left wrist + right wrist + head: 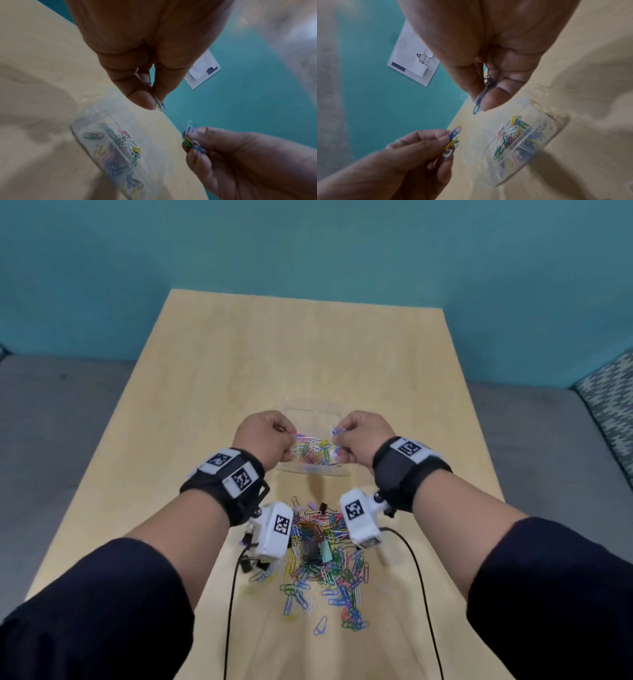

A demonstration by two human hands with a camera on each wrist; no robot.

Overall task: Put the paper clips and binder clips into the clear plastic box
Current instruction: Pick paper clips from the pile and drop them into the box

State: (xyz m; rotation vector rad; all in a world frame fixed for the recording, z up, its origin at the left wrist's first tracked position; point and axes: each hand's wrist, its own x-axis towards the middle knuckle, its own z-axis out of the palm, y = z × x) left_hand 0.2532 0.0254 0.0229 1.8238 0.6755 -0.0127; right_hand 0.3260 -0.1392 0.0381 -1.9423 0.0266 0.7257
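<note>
A: Head view, nearest first: two dark sleeves point(102, 604), then the wrist cameras point(274, 534), then the loose pile point(322, 553) of coloured paper clips on the table point(205, 371), between the forearms. A few dark binder clips point(248, 565) sit at the pile's left edge, partly under the left camera.

B: The box?

A: Clear box point(313, 469) lies on the table just beyond the pile, between the two hands. It already holds a layer of coloured clips point(313, 448).

B: Hands?

A: Left hand point(265, 436) and right hand point(363, 433) are both curled and held above the box's sides. From the head view they read as fists; only a few clip ends show at the fingertips.

B: Wrist views add what?

A: Left wrist view: thumb and fingers pinch a small bunch of clips point(159, 106), blue and yellow. The right hand's bunch point(191, 140) also shows there, with green, blue and white. Right wrist view: the thumb and forefinger pinch blue clips point(483, 94). Both wrist views show a divider inside the box point(522, 140), which the head view does not resolve.

B: Anything else?

A: A white card point(412, 58) on the teal wall, seen in the wrist views only.
</note>
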